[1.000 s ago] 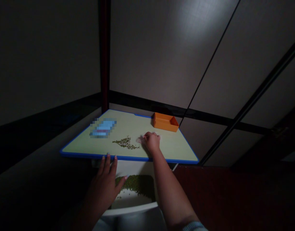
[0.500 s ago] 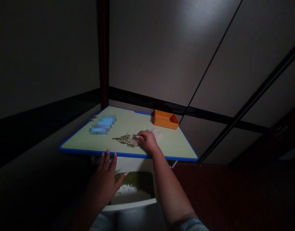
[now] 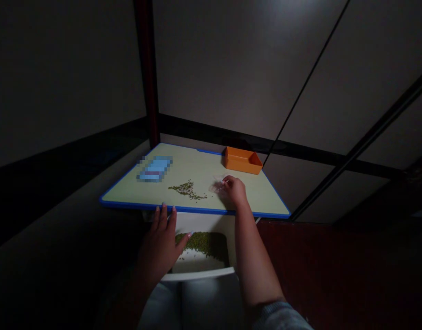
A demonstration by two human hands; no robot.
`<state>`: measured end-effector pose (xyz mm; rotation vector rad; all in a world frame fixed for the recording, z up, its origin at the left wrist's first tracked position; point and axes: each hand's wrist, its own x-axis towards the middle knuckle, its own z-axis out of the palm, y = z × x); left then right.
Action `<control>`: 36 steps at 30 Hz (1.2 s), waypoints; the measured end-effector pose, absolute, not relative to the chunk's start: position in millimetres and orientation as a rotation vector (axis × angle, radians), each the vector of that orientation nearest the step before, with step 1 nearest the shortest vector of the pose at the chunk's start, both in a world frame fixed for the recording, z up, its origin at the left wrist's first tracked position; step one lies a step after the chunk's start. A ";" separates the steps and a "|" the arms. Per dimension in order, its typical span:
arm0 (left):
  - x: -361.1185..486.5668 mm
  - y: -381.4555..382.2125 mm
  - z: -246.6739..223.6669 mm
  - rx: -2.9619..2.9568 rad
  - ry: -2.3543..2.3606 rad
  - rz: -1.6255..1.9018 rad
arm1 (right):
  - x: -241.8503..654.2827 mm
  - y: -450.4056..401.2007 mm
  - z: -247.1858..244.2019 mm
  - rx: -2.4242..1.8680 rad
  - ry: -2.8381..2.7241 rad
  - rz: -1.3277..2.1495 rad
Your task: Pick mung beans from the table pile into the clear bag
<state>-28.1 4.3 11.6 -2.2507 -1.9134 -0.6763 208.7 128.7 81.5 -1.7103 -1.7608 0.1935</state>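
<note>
My right hand (image 3: 234, 188) is over the right part of the light-topped table. Its fingers pinch a clear, thin plastic piece that looks like a bag (image 3: 216, 187); whether anything is in it cannot be made out. To its left, a loose scatter of small green seeds (image 3: 186, 189) lies on the tabletop. My left hand (image 3: 165, 240) is open, fingers spread, with its tips at the table's blue front edge. Its thumb reaches over a white bin (image 3: 200, 274) under that edge. More green seeds (image 3: 207, 243) are heaped in the bin.
An orange open box (image 3: 243, 161) stands at the back right of the table (image 3: 183, 158). A blurred-out blue object (image 3: 155, 168) lies at the left. Grey panelled walls rise close behind the table, and a dark red floor shows on the right.
My right hand has moved right, away from the seed scatter, taking the clear plastic along. More of the scatter now shows. My left hand keeps its place at the edge; the view has shifted slightly.
</note>
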 end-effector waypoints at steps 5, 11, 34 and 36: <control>-31.4 10.2 0.3 -2.212 -1.872 -0.736 | 208.1 127.2 81.2 -1.810 -1.768 0.188; -32.6 13.4 -1.2 -2.228 -1.891 -0.741 | 207.9 126.2 79.4 -1.709 -1.846 0.317; -31.1 11.3 0.5 -2.223 -1.897 -0.754 | 209.4 121.0 72.1 -1.375 -1.897 0.878; -31.2 11.5 0.0 -2.217 -1.892 -0.759 | 208.5 120.8 72.2 -1.362 -1.873 0.928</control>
